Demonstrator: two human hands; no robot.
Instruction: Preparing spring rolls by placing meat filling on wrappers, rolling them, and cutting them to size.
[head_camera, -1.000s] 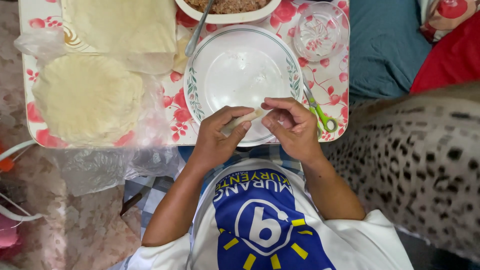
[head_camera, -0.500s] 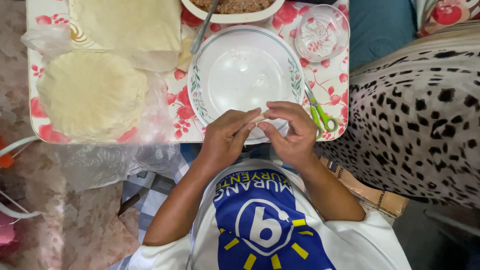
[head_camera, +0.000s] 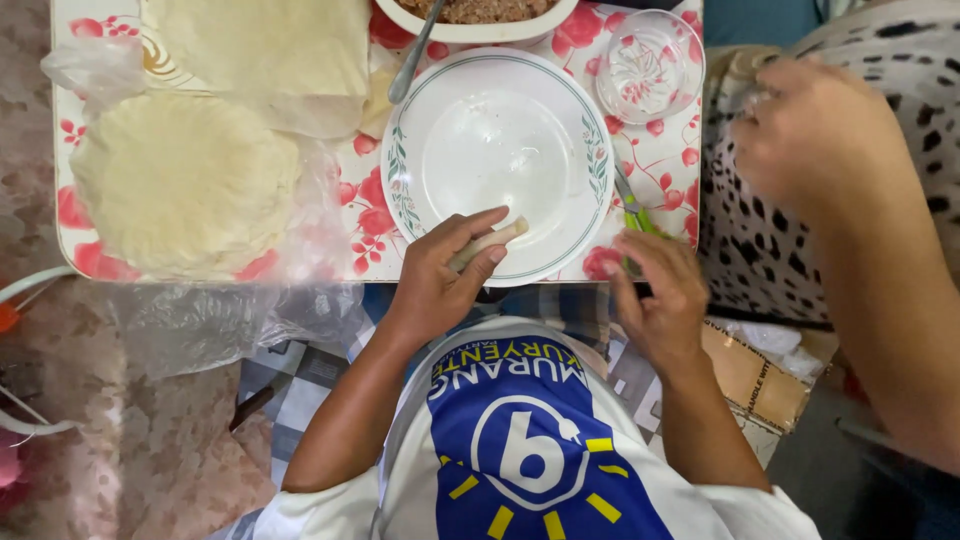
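My left hand (head_camera: 440, 275) holds a thin pale rolled wrapper (head_camera: 490, 241) at the near rim of a white plate (head_camera: 500, 150) with a green patterned edge. My right hand (head_camera: 655, 290) has its fingers apart at the table's right front edge, touching green-handled scissors (head_camera: 632, 215). The plate's middle is bare. A round stack of pale wrappers (head_camera: 185, 180) lies on clear plastic at the left.
A floral tray table (head_camera: 360, 220) carries everything. A folded pale sheet (head_camera: 265, 50) lies at the back left. A dish of brown filling (head_camera: 480, 15) with a spoon (head_camera: 415, 60) sits behind the plate, a small glass bowl (head_camera: 650, 65) to its right. Another person's arm (head_camera: 850, 210) reaches in at right.
My hands, which were together rolling the wrapper, have parted. The left one now holds the roll over the plate's rim; the right one moved right to the scissors. Another person's arm came in.
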